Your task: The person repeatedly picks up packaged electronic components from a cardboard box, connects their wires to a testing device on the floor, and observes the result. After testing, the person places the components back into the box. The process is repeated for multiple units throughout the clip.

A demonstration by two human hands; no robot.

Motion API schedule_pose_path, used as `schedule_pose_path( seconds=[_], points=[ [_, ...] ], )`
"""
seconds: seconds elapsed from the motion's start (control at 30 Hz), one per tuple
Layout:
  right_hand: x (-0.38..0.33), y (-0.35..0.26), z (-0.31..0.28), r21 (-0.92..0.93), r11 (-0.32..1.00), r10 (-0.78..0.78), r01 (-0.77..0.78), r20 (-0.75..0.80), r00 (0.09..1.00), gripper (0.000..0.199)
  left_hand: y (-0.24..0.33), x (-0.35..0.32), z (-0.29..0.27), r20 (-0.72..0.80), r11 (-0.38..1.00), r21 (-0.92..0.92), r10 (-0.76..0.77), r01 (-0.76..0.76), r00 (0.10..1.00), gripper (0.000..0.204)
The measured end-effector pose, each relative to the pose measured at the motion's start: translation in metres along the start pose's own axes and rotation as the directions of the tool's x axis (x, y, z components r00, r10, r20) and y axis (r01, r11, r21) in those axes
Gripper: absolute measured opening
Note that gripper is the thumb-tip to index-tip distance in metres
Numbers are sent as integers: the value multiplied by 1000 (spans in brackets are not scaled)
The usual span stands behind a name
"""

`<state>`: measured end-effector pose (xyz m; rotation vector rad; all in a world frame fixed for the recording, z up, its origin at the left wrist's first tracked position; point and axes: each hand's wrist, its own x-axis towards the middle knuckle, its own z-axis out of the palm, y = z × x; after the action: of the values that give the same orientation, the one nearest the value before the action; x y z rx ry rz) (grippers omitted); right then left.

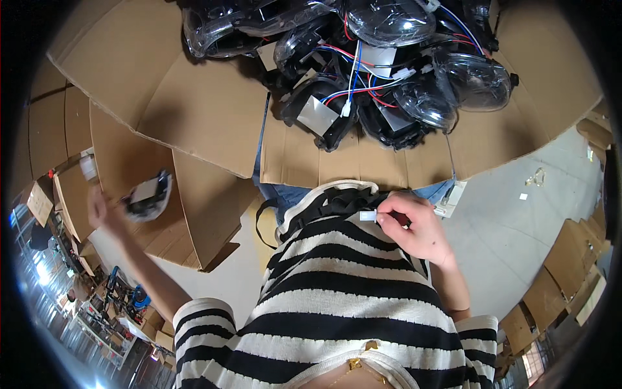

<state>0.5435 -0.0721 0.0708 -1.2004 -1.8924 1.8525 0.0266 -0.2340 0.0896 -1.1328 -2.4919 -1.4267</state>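
Note:
My right hand is in front of my striped top, with thumb and forefinger pinching a small white label. Out at the far left is my left hand, smeared by motion. Just beyond its fingertips a white object shows, too blurred to name; whether the fingers grip it is unclear. Beside that hand, a single headlight with a pale patch lies in an open cardboard box. A heap of clear-lensed headlights with black housings and coloured wires sits on cardboard ahead of me.
Wide cardboard flaps spread under and around the heap. White connectors hang from some wires. More cardboard stands on the right beyond the grey floor, where small scraps lie. Cluttered shelving is at lower left.

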Motion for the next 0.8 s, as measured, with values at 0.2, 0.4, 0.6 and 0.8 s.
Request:
schedule_pose_path(
  seconds=[0.2, 0.4, 0.6, 0.8],
  points=[
    [1, 6, 8, -54, 992, -119, 118, -19, 993, 5, -104, -87, 84, 549, 723, 339, -672, 602, 498, 23],
    [7, 8, 17, -21, 998, -54, 53, -49, 997, 5, 15, -75, 99, 111, 973, -56, -216, 223, 970, 21],
    [14, 0, 20, -45, 994, -103, 102, -27, 994, 5, 165, -146, 254, 783, 989, -146, 92, 37, 615, 24],
    [3, 5, 18, -41, 994, -106, 102, -98, 990, 6, 146, -158, 328, 830, 935, -18, 212, -355, 516, 17]
  ],
)
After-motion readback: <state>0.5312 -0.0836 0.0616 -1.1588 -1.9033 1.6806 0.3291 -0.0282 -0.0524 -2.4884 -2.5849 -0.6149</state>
